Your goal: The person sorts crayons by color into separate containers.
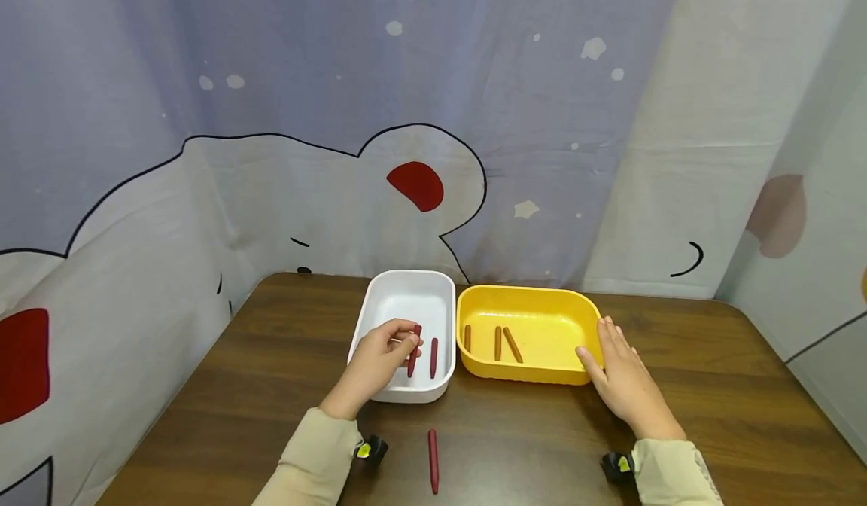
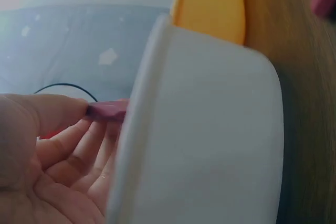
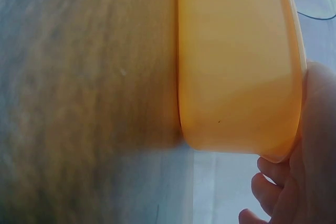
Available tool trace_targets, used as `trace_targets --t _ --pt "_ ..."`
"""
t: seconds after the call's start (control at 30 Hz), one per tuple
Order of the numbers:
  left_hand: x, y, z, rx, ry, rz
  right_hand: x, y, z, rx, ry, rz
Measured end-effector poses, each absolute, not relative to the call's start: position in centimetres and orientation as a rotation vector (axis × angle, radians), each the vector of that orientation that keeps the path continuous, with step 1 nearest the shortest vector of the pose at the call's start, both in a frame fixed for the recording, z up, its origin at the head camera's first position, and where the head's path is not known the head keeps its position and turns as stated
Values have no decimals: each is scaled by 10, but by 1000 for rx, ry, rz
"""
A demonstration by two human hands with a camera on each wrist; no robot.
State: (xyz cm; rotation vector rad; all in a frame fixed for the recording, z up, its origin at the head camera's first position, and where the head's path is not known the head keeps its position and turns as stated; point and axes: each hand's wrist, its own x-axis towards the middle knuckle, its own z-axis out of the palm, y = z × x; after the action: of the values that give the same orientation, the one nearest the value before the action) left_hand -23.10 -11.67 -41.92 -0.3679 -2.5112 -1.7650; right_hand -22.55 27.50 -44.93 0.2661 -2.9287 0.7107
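My left hand (image 1: 379, 355) reaches over the white tray (image 1: 413, 394) and pinches a dark red crayon (image 1: 414, 352) between thumb and fingers. In the left wrist view that crayon (image 2: 107, 110) shows above the tray's rim, its far end hidden behind the wall. A second red crayon (image 1: 433, 358) lies in the white tray, to the right of the held one. My right hand (image 1: 626, 382) rests against the right end of the yellow tray (image 1: 542, 374), fingers straight along its side and thumb at the rim. Several brown crayons (image 1: 512, 345) lie in the yellow tray's left half.
Another red crayon (image 1: 433, 461) lies on the brown wooden table (image 1: 528, 446) in front of the trays, between the forearms. The two trays stand side by side, nearly touching. A printed curtain (image 1: 542, 114) hangs behind the table's back edge.
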Motion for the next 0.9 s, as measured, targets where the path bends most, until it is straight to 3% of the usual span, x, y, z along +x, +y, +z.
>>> trace_targets --t 0.4,0.9 --pt "-245 -107 -427 -238 -2757 -1168 -225 275 -449 264 -2928 706" --pt "-257 -106 -430 -99 -2873 -1012 -226 275 -449 266 -2929 719"
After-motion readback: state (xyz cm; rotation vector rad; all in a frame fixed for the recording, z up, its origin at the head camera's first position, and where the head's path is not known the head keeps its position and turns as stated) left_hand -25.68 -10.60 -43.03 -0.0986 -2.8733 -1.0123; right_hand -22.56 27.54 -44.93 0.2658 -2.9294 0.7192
